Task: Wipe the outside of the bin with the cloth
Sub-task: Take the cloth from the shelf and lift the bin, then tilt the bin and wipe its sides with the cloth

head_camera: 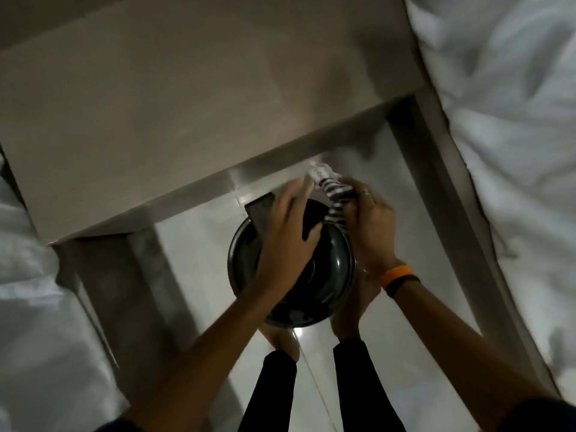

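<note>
Bin on the floor between two beds, before a desk.

The bin [291, 269] stands on the floor [199, 244], just in front of the desk [174, 98], with one bed [511, 120] to the right and another [28, 275] to the left. The left hand [288, 226] lies over the bin's rim; the right hand [369, 222], beside the rim's right edge, holds the cloth [335, 194]. Two feet stand under the bin's near side.

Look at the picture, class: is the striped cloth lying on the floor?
No, the right hand grips the striped cloth above the bin.
</note>
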`<state>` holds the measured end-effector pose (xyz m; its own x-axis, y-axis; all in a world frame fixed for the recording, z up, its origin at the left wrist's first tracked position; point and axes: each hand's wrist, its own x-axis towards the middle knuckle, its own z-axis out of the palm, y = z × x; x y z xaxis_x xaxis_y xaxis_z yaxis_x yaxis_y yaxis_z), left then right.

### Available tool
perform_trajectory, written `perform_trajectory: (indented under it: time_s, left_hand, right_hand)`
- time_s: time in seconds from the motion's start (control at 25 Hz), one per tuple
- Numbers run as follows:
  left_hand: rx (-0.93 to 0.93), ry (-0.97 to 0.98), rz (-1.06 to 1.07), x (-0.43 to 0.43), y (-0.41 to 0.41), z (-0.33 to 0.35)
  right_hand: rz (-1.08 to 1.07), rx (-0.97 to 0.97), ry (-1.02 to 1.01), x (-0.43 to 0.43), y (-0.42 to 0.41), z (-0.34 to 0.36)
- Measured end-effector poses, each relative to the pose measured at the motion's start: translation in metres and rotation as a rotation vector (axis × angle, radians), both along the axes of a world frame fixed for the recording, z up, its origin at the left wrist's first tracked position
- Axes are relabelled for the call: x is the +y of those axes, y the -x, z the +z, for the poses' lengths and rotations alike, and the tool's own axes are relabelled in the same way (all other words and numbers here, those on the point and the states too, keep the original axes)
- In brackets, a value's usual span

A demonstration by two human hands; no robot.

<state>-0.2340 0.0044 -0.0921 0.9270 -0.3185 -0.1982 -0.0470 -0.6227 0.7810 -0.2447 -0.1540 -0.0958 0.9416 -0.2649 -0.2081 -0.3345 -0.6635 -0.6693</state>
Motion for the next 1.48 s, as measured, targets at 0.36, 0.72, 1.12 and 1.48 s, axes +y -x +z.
perform_trajectory:
  time_s: [0.36, 0.72, 1.12, 1.48]
  left_hand:
    - [0.026, -0.820, -0.432, -0.013, 0.142, -0.100]
    - [0.213, -0.551, -0.037, 0.040, 0.070, -0.060]
    - [0.379, -0.340, 0.052, 0.060, 0.068, -0.040]
    - [0.356, -0.389, 0.002, 0.079, 0.060, -0.051]
  right_hand:
    - [-0.854, -0.097, -0.467, -0.006, 0.139, -0.057]
    - [-0.971, 0.224, -0.460, 0.004, 0.158, -0.082]
    - [-0.407, 0.304, -0.244, 0.053, 0.070, -0.180]
    - [-0.108, -0.004, -0.359, 0.117, 0.079, -0.113]
